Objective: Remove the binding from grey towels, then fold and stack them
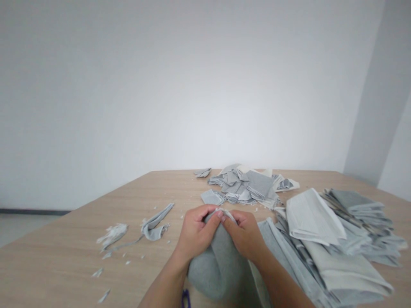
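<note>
A piece of grey fabric hangs from both hands, gathered at its top edge. My left hand is closed on that edge, its thumb pressed on the cloth. My right hand pinches the same edge from the other side, and the two thumbs meet. The lower part of the fabric bulges out between the forearms over the table. Just left of it, partly out of frame at the bottom, lies a small dark purple tool, its kind unclear.
Stacks of folded grey and cream fabric lie at the right. A loose heap of grey cloth pieces sits at the back. Left on the wooden table are a grey cloth strip, a tuft of white threads and scattered scraps.
</note>
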`<state>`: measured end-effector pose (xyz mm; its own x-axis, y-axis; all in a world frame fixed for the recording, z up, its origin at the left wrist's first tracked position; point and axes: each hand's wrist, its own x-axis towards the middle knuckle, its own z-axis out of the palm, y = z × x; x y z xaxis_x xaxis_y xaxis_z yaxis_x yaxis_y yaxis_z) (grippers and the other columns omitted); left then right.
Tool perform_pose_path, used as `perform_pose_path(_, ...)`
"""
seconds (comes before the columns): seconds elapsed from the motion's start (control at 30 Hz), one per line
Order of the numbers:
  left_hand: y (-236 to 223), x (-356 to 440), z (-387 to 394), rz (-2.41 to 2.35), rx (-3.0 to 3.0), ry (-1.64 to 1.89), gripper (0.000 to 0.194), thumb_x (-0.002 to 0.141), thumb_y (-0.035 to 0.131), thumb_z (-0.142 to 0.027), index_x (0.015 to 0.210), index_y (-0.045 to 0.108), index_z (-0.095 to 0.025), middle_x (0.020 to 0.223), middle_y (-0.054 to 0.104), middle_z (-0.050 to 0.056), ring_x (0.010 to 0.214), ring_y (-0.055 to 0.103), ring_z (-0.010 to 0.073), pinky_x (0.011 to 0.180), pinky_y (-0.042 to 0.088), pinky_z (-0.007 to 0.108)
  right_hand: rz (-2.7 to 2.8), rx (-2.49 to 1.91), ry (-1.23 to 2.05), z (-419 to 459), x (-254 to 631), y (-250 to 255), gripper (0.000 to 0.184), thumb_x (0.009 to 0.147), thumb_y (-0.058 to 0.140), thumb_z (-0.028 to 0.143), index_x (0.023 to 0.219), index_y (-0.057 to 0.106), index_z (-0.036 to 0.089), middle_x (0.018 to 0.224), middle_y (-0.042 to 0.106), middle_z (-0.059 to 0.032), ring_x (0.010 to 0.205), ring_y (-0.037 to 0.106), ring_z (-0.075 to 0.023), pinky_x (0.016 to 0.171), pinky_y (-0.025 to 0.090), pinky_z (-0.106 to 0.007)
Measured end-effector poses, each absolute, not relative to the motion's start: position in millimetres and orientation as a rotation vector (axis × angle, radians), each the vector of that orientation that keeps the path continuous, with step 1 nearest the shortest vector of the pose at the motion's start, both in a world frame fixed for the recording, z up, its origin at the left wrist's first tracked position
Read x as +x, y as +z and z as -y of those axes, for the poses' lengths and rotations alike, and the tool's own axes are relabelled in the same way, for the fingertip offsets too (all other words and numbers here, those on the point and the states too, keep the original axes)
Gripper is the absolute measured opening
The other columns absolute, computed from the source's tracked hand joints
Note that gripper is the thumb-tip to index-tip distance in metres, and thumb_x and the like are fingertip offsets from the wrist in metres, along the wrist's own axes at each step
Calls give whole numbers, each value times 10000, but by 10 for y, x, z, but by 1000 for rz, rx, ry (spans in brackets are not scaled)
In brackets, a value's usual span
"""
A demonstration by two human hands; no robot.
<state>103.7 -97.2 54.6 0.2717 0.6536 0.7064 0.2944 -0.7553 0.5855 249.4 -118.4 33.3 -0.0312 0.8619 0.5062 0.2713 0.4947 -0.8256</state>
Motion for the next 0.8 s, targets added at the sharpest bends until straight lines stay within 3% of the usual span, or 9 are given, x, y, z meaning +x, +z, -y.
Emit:
perform_pose_path(0.3,531,1029,965,-853,2175,1458,186,808,564,-250,871,715,-162,796,702,33,714,628,148,664,470,231,1549,-971,698,1174,2514,334,339,833,480,397,587,528,168,544,352,39,536,318,-99,496,249,-225)
perform_pose_path(0.8,511,1064,919,-901,2162,1516,176,782,603,-280,894,700,-185,857,710,47,759,639,163,722,493,266,1469,-916,609,1158,2541,357,338,845,460,398,618,565,170,567,486,27,584,422,-118,542,306,-229)
